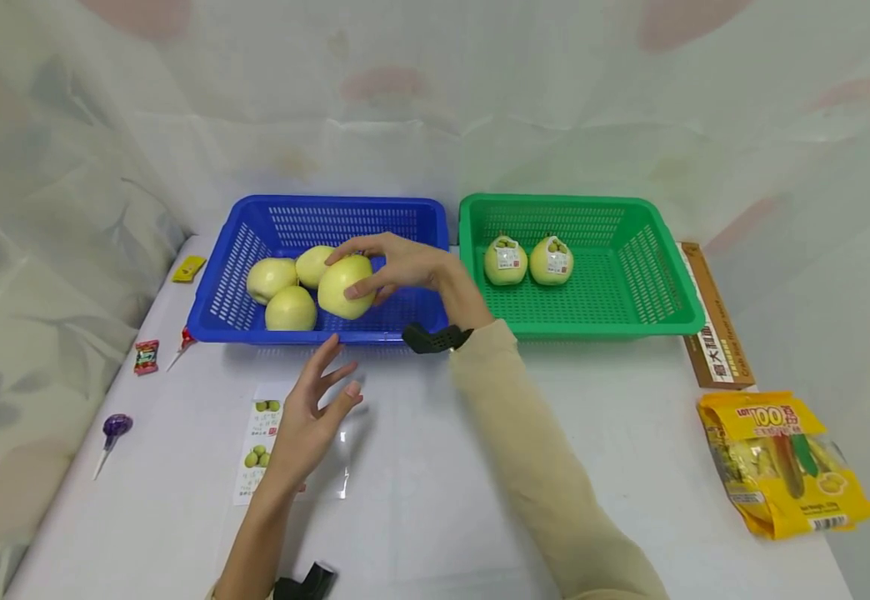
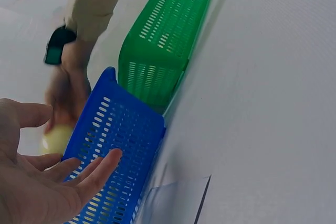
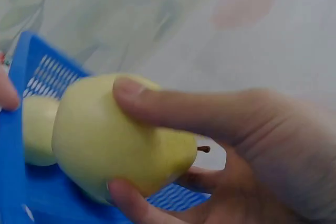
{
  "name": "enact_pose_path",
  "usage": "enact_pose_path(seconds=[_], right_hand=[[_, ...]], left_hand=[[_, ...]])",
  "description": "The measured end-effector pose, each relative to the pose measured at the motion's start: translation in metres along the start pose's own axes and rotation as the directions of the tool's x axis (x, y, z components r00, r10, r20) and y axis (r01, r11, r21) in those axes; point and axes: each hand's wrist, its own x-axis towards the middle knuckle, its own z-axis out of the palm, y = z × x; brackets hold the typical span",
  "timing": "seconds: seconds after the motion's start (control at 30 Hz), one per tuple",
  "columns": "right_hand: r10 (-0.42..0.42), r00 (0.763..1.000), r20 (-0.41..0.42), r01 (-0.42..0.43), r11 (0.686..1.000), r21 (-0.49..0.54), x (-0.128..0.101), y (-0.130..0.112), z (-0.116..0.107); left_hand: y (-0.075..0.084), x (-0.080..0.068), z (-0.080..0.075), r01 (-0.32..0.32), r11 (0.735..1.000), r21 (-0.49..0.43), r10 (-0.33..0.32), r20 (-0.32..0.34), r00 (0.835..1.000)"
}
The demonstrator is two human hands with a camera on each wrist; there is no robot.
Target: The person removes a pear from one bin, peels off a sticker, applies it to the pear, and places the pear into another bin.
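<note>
A yellow-green pear (image 3: 100,129) with a short brown stem is gripped by my right hand (image 1: 397,267), thumb on one side and fingers on the other. Hand and pear are over the blue basket (image 1: 375,336), where several more pears (image 1: 291,309) lie at the left. My left hand (image 1: 315,417) hovers before the basket's front rim, its fingers spread and holding nothing. Under that hand lies a sheet of printed pear labels (image 1: 249,467), partly hidden by the wrist. The green basket (image 1: 630,312) on the right contains two pears (image 1: 506,271) bearing white labels.
Left of the blue basket are a yellow wrapped sweet (image 1: 188,268), a red packet (image 1: 146,357), a red lollipop (image 1: 186,338) and a purple lollipop (image 1: 116,427). At the right lie a brown box (image 1: 720,333) and a yellow snack bag (image 1: 787,467). Patterned curtains surround the white table.
</note>
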Motion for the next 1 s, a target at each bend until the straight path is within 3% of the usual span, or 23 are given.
enact_pose_path(seconds=[0.13,0.23,0.4,0.5,0.6,0.73,0.87,1.0], right_hand=[[-0.153,0.988,0.008,0.153,0.983,-0.103,-0.047,-0.017,-0.008],[-0.2,0.979,0.039,0.204,0.965,-0.164,-0.089,-0.019,-0.002],[-0.13,0.987,0.091,0.146,0.966,-0.213,-0.157,0.007,0.027],[-0.069,0.988,0.137,0.097,0.973,-0.209,-0.185,0.037,0.049],[-0.024,0.988,0.155,0.053,0.982,-0.182,-0.201,0.065,0.066],[0.032,0.992,0.12,-0.017,0.992,-0.124,-0.211,0.089,0.078],[0.062,0.998,0.029,-0.06,0.997,-0.045,-0.218,0.101,0.085],[0.052,0.995,-0.091,-0.049,0.998,0.031,-0.226,0.107,0.093]], left_hand=[[0.001,-0.001,0.002,-0.013,1.0,-0.012,0.014,0.01,1.0],[0.002,-0.002,0.006,-0.044,0.998,-0.033,0.046,0.032,0.998],[0.0,-0.004,0.018,-0.094,0.994,-0.062,0.102,0.142,0.985],[-0.003,-0.006,0.027,-0.068,0.997,-0.037,0.075,0.238,0.968],[-0.005,-0.009,0.037,-0.033,0.999,0.006,0.03,0.307,0.951],[-0.007,-0.013,0.048,-0.004,1.0,0.024,-0.005,0.354,0.935],[-0.01,-0.015,0.058,0.016,1.0,0.027,-0.025,0.383,0.923],[-0.012,-0.017,0.066,0.009,0.999,0.04,-0.024,0.405,0.914]])
